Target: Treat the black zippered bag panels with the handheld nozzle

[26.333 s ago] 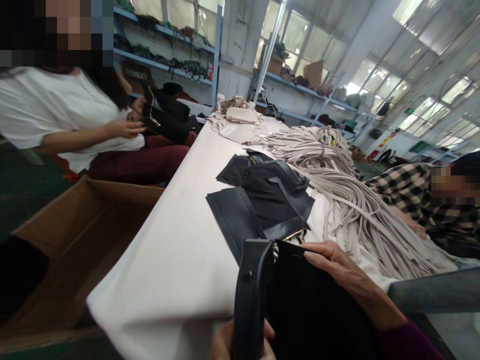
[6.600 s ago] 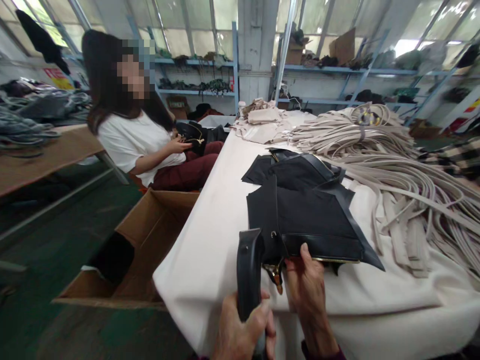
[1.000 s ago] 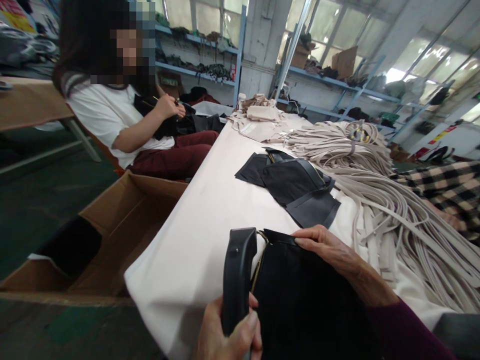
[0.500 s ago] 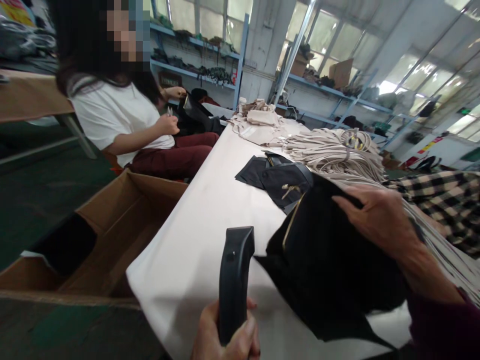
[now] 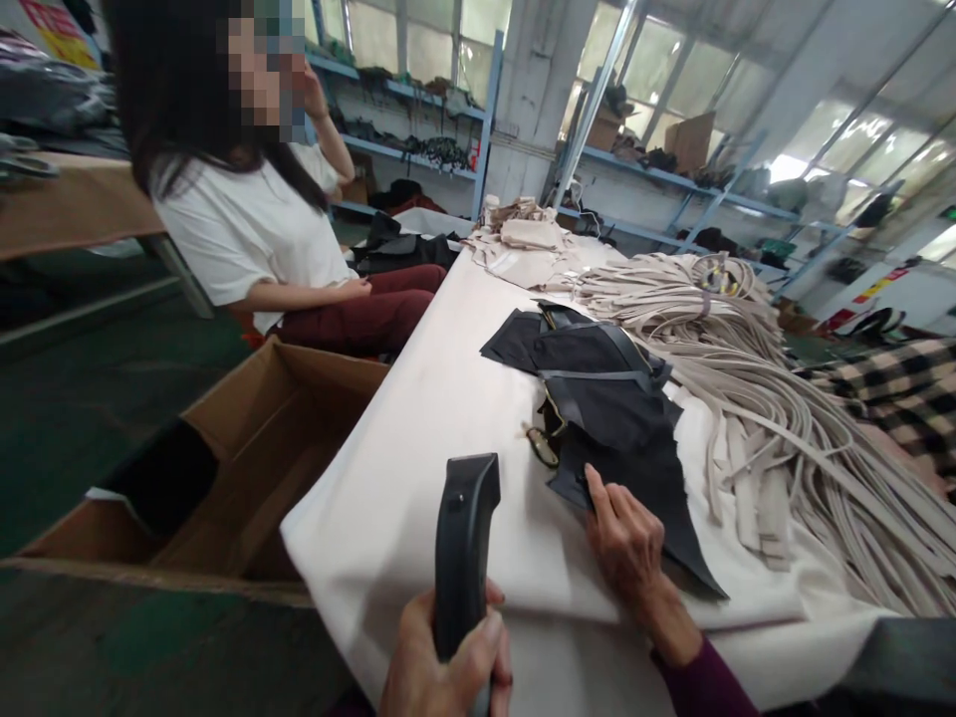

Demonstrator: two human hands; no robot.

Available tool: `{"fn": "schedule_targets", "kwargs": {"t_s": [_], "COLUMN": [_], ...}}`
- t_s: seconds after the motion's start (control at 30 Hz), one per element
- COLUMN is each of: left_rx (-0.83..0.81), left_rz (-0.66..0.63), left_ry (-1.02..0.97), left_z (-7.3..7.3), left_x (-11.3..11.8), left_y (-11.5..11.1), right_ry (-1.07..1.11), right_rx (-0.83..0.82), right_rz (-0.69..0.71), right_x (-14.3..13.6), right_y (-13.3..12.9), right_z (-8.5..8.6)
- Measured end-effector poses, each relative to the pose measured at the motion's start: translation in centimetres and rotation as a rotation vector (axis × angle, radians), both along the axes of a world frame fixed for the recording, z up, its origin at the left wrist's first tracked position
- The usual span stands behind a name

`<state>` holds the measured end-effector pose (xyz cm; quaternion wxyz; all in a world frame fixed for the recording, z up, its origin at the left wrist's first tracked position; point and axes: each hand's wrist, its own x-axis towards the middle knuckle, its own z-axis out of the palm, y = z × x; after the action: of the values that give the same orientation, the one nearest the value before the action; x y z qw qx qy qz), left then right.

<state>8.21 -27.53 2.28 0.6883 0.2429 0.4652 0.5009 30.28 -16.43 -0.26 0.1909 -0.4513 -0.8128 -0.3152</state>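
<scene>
Presumably for control, the left hand [image 5: 433,669] wraps its fingers round the upright black tool [image 5: 464,543], while the right hand [image 5: 631,543], index finger extended, others curled, touches the black fabric piece [image 5: 634,438] on the pale table [image 5: 395,488], perhaps steadying it, though whether it pinches I cannot tell.

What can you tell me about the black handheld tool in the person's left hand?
The black handheld tool has a long, slightly curved body, apparently smooth plastic, with a slightly flared, flat-ended top and a small bright spot just below it. It is held nearly upright in front of the pale-covered table, apart from the black fabric piece to the right. The left hand wraps its lower part, hiding much of it.
</scene>
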Motion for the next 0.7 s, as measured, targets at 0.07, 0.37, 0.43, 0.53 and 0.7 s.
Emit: {"fn": "schedule_targets", "kwargs": {"t_s": [0.07,0.37,0.43,0.53,0.7], "left_rx": [0.007,-0.009,-0.018,-0.037,0.024], "left_rz": [-0.020,-0.156,-0.173,-0.206,-0.293], "left_ry": [-0.018,-0.033,-0.035,-0.025,0.060], "left_z": [-0.1,-1.0,-1.0,-0.8,-0.1], "left_x": [0.1,1.5,1.8,2.2,3.3], "left_y": [0.1,0.0,0.0,0.1,0.0], "right_ry": [0.059,0.074,0.116,0.209,0.374], "right_rx": [-0.065,-0.121,-0.124,-0.130,-0.173], "right_rz": [-0.053,-0.084,-0.072,-0.037,0.054], "right_x": [0.2,0.3,0.6,1.0,1.7], "right_y": [-0.7,-0.8,-0.9,-1.2,-1.3], "right_z": [-1.5,-1.1,-1.3,-1.5,-1.4]}}
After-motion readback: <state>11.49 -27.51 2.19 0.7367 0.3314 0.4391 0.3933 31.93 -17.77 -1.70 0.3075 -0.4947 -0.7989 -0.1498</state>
